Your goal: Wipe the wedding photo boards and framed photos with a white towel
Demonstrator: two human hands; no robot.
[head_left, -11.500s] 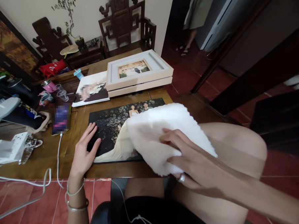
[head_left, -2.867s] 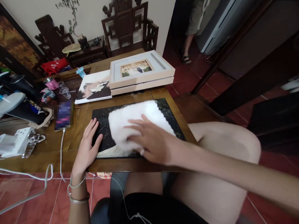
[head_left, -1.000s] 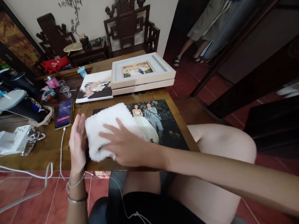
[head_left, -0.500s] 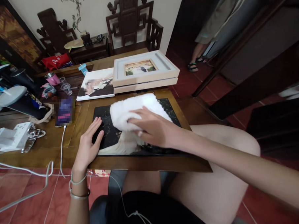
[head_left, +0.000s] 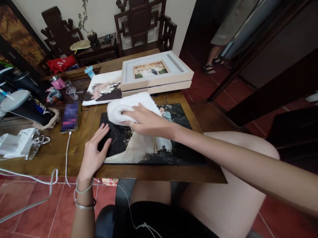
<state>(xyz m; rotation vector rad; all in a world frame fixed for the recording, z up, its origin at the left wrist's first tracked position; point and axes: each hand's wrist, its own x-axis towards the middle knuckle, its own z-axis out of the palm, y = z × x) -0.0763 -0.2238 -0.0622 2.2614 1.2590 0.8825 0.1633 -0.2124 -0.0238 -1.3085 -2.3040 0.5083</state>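
A dark photo panel with a pale gown printed on it lies flat near the front edge of the wooden table. My right hand grips a bunched white towel and presses it on the panel's upper left part, covering some of the picture. My left hand rests with fingers spread on the panel's left edge, and it holds nothing. Bracelets circle my left wrist.
Beyond the panel lie stacked pale wooden frames and a white-edged photo print. To the left are a phone on a cable, a white power strip and a black tumbler. A person stands at the back right.
My right hand has slid the towel left and slightly away from me across the panel, uncovering more of the printed gown and a figure at right. My left hand stays in place.
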